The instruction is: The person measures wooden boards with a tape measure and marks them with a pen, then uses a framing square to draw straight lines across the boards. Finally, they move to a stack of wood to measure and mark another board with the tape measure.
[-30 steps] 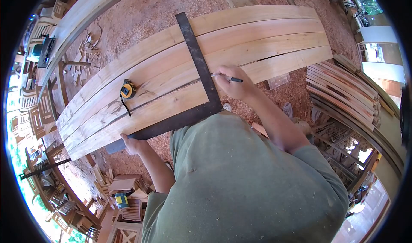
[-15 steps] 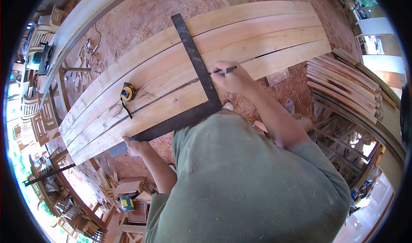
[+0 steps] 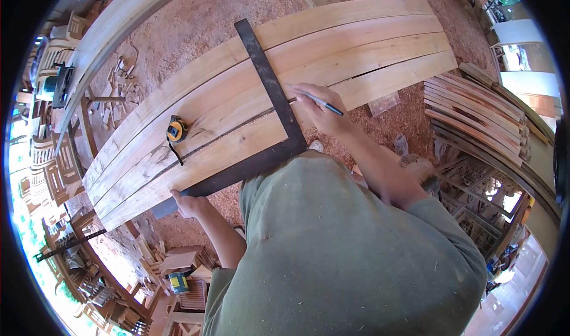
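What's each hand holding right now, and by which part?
Right hand: a pen, near its writing tip. Left hand: the dark L-shaped square, near the left end of its closer leg.

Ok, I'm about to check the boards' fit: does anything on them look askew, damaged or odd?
Yes: right of the square, the gap between the two nearest boards opens into a dark slit, odd because the other boards there sit closer together. Dark smudges also mark the surface around the tape measure.

I could read no numbers or lettering on the framing square; the yellow label on the can was too small for me.
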{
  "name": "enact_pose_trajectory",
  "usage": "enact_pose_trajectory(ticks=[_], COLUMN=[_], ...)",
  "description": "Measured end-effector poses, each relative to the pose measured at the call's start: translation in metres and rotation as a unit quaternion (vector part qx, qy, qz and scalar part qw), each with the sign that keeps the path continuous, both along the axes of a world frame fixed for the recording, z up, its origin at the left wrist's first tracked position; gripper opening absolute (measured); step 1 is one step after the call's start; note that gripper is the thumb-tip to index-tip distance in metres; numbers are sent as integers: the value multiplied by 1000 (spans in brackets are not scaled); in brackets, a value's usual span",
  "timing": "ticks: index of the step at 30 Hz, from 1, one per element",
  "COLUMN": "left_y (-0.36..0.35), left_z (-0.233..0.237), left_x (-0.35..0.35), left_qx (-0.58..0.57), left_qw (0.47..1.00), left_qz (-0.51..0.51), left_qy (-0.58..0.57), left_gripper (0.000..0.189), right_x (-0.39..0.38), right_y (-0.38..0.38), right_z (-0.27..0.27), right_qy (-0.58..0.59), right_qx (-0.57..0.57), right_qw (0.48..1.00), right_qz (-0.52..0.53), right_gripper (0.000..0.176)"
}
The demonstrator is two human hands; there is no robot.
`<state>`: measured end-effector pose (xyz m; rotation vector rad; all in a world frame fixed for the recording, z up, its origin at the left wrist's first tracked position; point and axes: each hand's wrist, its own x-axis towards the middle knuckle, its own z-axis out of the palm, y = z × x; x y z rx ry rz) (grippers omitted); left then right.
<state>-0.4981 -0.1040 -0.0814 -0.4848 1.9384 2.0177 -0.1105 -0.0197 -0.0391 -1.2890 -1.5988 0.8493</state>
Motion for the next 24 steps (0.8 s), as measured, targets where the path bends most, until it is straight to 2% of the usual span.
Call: enact_pose_trajectory(ticks=[5,8,10,13,19,24], left_y=[-1,1,1,2,1,0], left_z=[-2,0,3,2,-1,-5], left_x=[0,1,4,3,1,-4], left_qx=[6,-5,-11,-15,2,8], left_qw=[1000,1000,1000,1000,1000,1000], left_qz=[1,-2,-4,-1,0,0], left_qy=[5,4,10,14,8,9], left_gripper=[48,50,50,49,48,49], right_x=[9,9,10,3,-6,-14], right_y=[-29,-39,-40,-33,14,32], right_z=[0,-4,-7,2,-9,-15], right_qy=[-16,-82,-94,-79,-73,-88], right_qx=[-31,-2,-5,19,56,28], right_qw=[999,997,995,997,996,996], right_qz=[6,-10,28,-2,10,4], right_gripper=[26,26,27,27,27,25])
